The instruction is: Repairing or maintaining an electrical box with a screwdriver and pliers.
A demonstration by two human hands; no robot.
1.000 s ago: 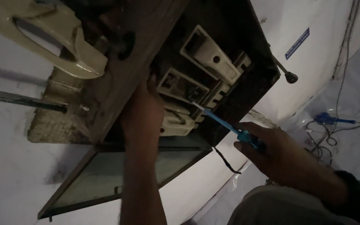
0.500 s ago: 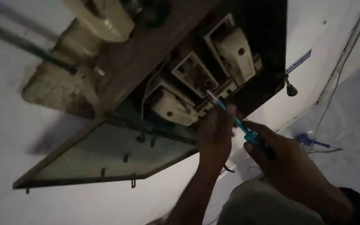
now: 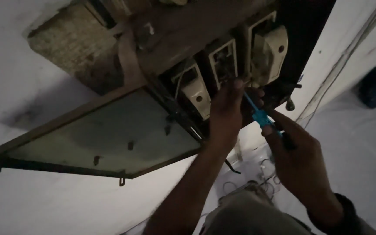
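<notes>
Shifting rightward since a second ago, left hand point(image 3: 225, 115) now pinches the middle cream plastic fuse carrier point(image 3: 223, 65); right hand point(image 3: 299, 161), at four o'clock, clamps a blue-handled screwdriver point(image 3: 260, 114).

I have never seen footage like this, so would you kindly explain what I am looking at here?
This is one view from a camera worn on a person's head, tilted up at a wall. There is no machine, only two bare hands. The left hand reaches into an open wall box and touches cream-coloured electrical fittings. The right hand holds a blue-handled screwdriver pointed at the same spot. The box's glass-panelled door hangs open to the left. Loose wires lie below, dim and hard to make out.
</notes>
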